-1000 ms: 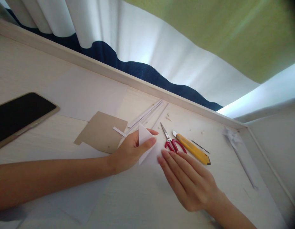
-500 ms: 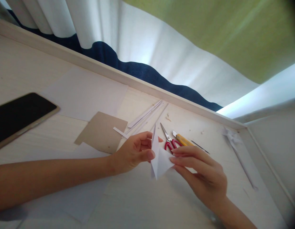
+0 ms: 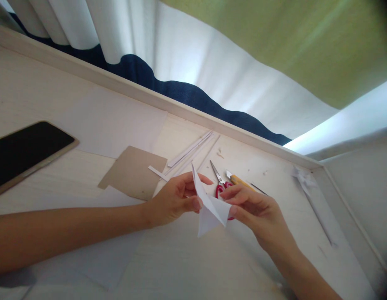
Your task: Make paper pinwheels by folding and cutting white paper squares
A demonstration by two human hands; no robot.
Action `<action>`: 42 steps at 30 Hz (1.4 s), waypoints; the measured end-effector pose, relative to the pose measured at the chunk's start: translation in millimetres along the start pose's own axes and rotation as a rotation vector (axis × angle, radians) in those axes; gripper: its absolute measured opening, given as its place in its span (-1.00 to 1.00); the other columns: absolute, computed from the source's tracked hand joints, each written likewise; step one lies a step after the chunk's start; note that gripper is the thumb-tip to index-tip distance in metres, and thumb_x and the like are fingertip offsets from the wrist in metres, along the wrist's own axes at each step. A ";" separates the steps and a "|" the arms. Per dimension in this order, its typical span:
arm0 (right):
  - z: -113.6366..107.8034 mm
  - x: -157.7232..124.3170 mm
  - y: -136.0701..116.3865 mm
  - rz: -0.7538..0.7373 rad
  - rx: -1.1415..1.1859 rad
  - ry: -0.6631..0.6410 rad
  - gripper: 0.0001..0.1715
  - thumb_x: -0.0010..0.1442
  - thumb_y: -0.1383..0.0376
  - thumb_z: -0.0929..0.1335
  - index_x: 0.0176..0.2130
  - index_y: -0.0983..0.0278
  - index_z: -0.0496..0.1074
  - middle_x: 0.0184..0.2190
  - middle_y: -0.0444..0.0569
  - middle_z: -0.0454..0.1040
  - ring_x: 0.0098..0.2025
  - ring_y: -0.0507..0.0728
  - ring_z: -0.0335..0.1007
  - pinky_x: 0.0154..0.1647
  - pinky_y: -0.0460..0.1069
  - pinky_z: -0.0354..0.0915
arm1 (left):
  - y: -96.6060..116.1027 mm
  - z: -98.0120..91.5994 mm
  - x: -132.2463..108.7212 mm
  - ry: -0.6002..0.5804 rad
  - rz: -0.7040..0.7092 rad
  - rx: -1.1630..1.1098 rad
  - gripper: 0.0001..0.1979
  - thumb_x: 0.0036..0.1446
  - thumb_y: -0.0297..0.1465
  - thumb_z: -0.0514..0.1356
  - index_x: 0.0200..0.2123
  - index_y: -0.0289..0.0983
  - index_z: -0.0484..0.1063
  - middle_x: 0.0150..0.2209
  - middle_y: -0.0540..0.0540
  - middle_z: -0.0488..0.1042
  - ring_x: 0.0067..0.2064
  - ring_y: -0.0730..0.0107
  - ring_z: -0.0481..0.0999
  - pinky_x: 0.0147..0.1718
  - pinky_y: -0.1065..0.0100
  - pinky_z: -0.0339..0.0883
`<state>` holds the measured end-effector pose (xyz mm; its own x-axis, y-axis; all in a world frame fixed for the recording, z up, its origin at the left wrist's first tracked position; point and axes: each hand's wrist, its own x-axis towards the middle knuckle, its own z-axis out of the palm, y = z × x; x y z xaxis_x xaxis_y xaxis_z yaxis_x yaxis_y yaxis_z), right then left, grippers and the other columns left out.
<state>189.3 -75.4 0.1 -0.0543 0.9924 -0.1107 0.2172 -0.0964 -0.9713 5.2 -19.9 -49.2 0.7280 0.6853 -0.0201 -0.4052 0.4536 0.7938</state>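
Note:
A folded white paper (image 3: 210, 206) with pointed flaps is held up just above the pale wooden table (image 3: 40, 83). My left hand (image 3: 174, 199) pinches its left side between thumb and fingers. My right hand (image 3: 258, 212) pinches its right corner from the other side. Both hands are closed on the paper. Just behind my hands lie red-handled scissors (image 3: 218, 183) and a yellow utility knife (image 3: 240, 180), partly hidden by my right hand.
A brown cardboard piece (image 3: 133, 171) and several white paper strips (image 3: 190, 152) lie left of the scissors. A white sheet (image 3: 115, 123) lies farther back. A black phone (image 3: 21, 152) rests at the far left. A raised ledge and curtains border the table's far side; a crumpled paper stick (image 3: 312, 196) lies right.
The paper has been lifted off the table. My right hand went from lying flat beside it to pinching its right corner, and the paper has turned and opened out between both hands.

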 end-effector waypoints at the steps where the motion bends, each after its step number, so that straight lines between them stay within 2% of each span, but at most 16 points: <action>1: 0.3 0.0 0.0 0.008 -0.002 0.024 -0.94 -0.06 0.31 0.41 -0.50 0.26 0.45 -0.35 -0.04 0.44 -0.33 0.08 0.38 -0.47 -0.07 0.36 | 0.1 0.5 -0.5 0.010 -0.017 0.010 -0.50 -0.22 -0.20 0.31 -0.20 -0.30 0.30 -0.44 0.02 0.42 -0.43 0.51 0.39 -0.46 0.50 0.24; 5: -1.1 2.3 3.0 0.064 -0.013 0.148 -0.91 -0.02 0.28 0.37 -0.44 0.27 0.42 -0.46 -0.08 0.45 -0.48 0.02 0.32 -0.60 -0.13 0.27 | 1.9 3.3 -3.5 0.022 -0.078 0.060 -0.44 -0.19 -0.25 0.30 -0.08 -0.27 0.25 -0.30 -0.06 0.44 -0.30 0.39 0.42 -0.33 0.40 0.27; 7: -2.6 4.4 5.8 0.092 0.009 0.205 -0.90 -0.01 0.28 0.36 -0.40 0.25 0.40 -0.53 -0.14 0.42 -0.56 -0.02 0.26 -0.63 -0.15 0.21 | 2.9 4.7 -5.0 0.027 -0.097 0.082 -0.51 -0.14 -0.28 0.27 -0.10 -0.28 0.28 -0.26 -0.08 0.45 -0.26 0.34 0.42 -0.28 0.34 0.27; 11: -5.0 8.7 9.4 0.160 0.071 0.268 -0.85 -0.02 0.24 0.38 -0.39 0.24 0.37 -0.56 -0.20 0.37 -0.60 -0.04 0.20 -0.68 -0.16 0.10 | 3.6 6.9 -7.0 0.031 -0.108 0.143 -0.81 -0.03 -0.42 0.16 -0.28 -0.30 0.40 -0.35 -0.03 0.46 -0.29 0.38 0.41 -0.32 0.39 0.26; 14: -5.3 10.6 9.6 0.210 0.105 0.284 -0.82 -0.04 0.22 0.39 -0.39 0.25 0.38 -0.57 -0.19 0.35 -0.60 -0.05 0.17 -0.69 -0.18 0.05 | 4.2 8.2 -7.1 0.103 -0.111 0.200 -0.82 -0.03 -0.49 0.11 -0.31 -0.27 0.45 -0.46 0.03 0.44 -0.40 0.47 0.37 -0.42 0.47 0.22; 17: -4.0 11.3 7.9 0.202 0.096 0.238 -0.83 0.00 0.21 0.37 -0.45 0.28 0.38 -0.64 -0.21 0.28 -0.64 -0.08 0.10 -0.70 -0.19 -0.01 | 5.4 8.8 -5.7 0.222 -0.138 0.230 -0.85 0.01 -0.41 0.10 -0.35 -0.28 0.46 -0.52 0.04 0.40 -0.47 0.50 0.33 -0.50 0.48 0.17; 20: -2.4 11.3 4.8 0.204 0.004 0.191 -0.77 0.03 0.18 0.34 -0.51 0.29 0.35 -0.68 -0.22 0.23 -0.66 -0.08 0.06 -0.71 -0.18 -0.01 | 6.3 8.3 -4.1 0.263 -0.196 0.264 -0.71 0.04 -0.23 0.09 -0.48 -0.34 0.42 -0.58 0.02 0.35 -0.53 0.51 0.29 -0.59 0.50 0.11; 24: -1.7 10.3 -0.6 0.195 -0.093 0.081 -0.82 0.04 0.19 0.33 -0.46 0.26 0.34 -0.58 -0.19 0.33 -0.56 -0.03 0.23 -0.60 -0.16 0.15 | 6.2 6.5 -2.9 0.177 -0.202 0.323 -0.64 0.07 -0.17 0.05 -0.53 -0.35 0.37 -0.60 0.02 0.33 -0.56 0.54 0.27 -0.62 0.51 0.08; 28: 0.9 7.3 -4.4 0.183 -0.177 0.000 -0.79 -0.04 0.18 0.39 -0.38 0.26 0.41 -0.49 -0.13 0.43 -0.48 0.04 0.31 -0.52 -0.10 0.24 | 4.7 4.2 -2.5 0.099 -0.235 0.442 -0.60 0.10 -0.15 0.00 -0.49 -0.37 0.39 -0.55 -0.04 0.39 -0.52 0.45 0.34 -0.59 0.47 0.16; 31: 5.6 4.0 -3.4 0.234 -0.136 0.067 -0.72 0.00 0.12 0.34 -0.47 0.29 0.46 -0.54 -0.09 0.46 -0.52 0.05 0.33 -0.56 -0.10 0.25 | 4.5 4.0 -3.4 0.065 -0.243 0.514 -0.58 0.10 -0.15 -0.02 -0.47 -0.39 0.41 -0.51 -0.07 0.43 -0.47 0.40 0.38 -0.52 0.43 0.23; 35: 10.9 0.7 1.6 0.197 -0.139 0.203 -0.74 0.00 0.13 0.35 -0.49 0.27 0.49 -0.58 -0.11 0.46 -0.55 0.04 0.32 -0.61 -0.13 0.22 | 7.1 6.6 -5.8 -0.034 -0.236 0.445 -0.73 -0.03 -0.26 0.18 -0.30 -0.34 0.40 -0.36 -0.06 0.48 -0.35 0.36 0.44 -0.42 0.43 0.29; 37: 11.7 0.2 4.3 0.186 -0.106 0.244 -0.78 -0.02 0.15 0.37 -0.48 0.26 0.49 -0.57 -0.13 0.47 -0.56 0.03 0.31 -0.61 -0.13 0.22 | 8.1 7.4 -6.4 -0.084 -0.253 0.482 -0.77 -0.07 -0.34 0.22 -0.31 -0.33 0.41 -0.34 -0.05 0.50 -0.34 0.36 0.45 -0.40 0.43 0.30; 42: 8.9 3.2 9.7 0.262 0.192 0.200 -0.68 0.03 0.12 0.34 -0.59 0.28 0.44 -0.72 -0.17 0.37 -0.70 -0.04 0.16 -0.72 -0.15 0.08 | 7.5 5.9 -5.3 -0.069 -0.263 0.525 -0.78 0.01 -0.32 0.14 -0.30 -0.35 0.42 -0.34 -0.06 0.50 -0.35 0.37 0.44 -0.41 0.44 0.28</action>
<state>182.6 -73.9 -11.6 0.1740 0.9259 -0.3354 0.0113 -0.3425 -0.9395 1.6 -23.5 -39.4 0.8084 0.5414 -0.2309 0.1088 0.2481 0.9626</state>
